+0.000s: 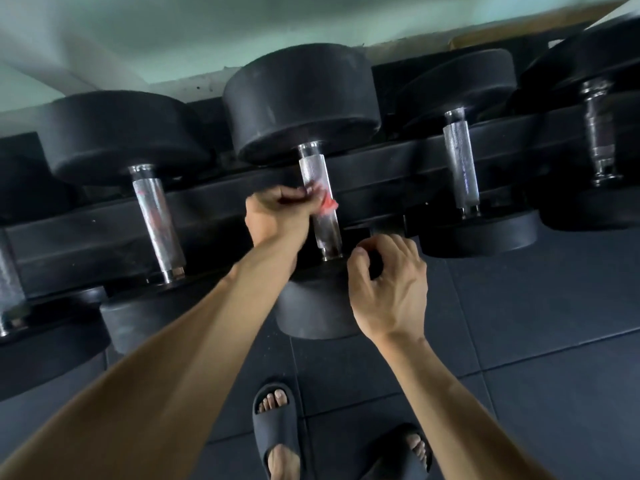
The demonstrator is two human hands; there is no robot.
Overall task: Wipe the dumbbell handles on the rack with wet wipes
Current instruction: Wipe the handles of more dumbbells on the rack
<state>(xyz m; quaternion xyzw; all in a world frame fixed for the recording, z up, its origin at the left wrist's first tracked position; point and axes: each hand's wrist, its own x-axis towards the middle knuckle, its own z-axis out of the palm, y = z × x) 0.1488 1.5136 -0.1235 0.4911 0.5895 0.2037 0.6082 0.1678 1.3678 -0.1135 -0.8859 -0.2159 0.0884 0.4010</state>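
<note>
So right now my left hand [277, 211] is up at the centre of the frame, fingers curled round a wet wipe [320, 197] and pressing it onto the middle dumbbell handle [320, 202]. The wipe looks whitish with a bit of red or pink on it, and it's blurry, so I can't say how much of the bar it covers. It sits roughly at the upper-middle part of that handle, with bare knurled metal showing above and below.

My right hand [388, 282] is just below and right of that, fingers loosely curled. It seems to be steadying the near head of the same dumbbell [311, 306], but I honestly can't tell if it's really gripping or just resting there.

Progress-wise, I'd guess we're somewhere mid-job. The handle to the left [159, 223] has reddish smears and a streaky shine, which could mean wiped or could just be wear, no way to be sure. The handle to the right [462, 161] and the one at the far right [597, 129] look dry-ish, so probably not done yet. There's also one peeking in at the left edge [8, 271]. All sit on the black rack [214, 209] running across the frame.
</note>
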